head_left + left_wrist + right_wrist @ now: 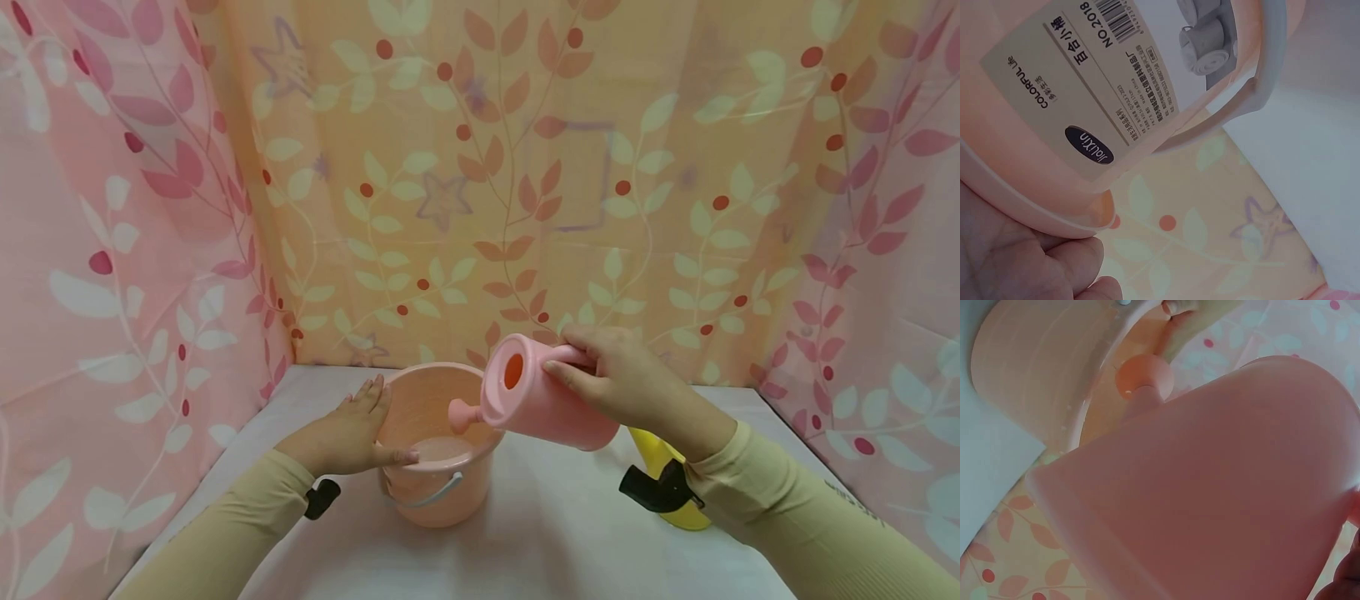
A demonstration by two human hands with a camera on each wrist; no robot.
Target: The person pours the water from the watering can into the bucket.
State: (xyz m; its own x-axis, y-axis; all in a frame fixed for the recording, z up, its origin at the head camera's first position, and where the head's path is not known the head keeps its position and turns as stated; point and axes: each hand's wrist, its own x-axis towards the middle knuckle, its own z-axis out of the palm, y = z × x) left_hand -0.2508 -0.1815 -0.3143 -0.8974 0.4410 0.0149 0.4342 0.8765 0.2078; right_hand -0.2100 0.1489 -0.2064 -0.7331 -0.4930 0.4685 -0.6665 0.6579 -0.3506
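Note:
A pink watering can (558, 398) is tipped toward the left, its round rose (463, 415) over the bucket's opening. My right hand (626, 375) grips the can by its handle at the top. In the right wrist view the can's body (1210, 487) covers most of the picture. On the left stands a peach plastic bucket (446, 492) with a grey handle hanging at its front. My left hand (341, 433) rests on the near left part of its rim, fingers straight and thumb along the front edge. The left wrist view shows a printed label (1079, 81) on the bucket.
A yellow object (686, 512) stands on the white table (570, 542), partly hidden behind my right wrist. Floral cloth (510, 167) hangs at the back and on both sides, close behind the bucket and the can.

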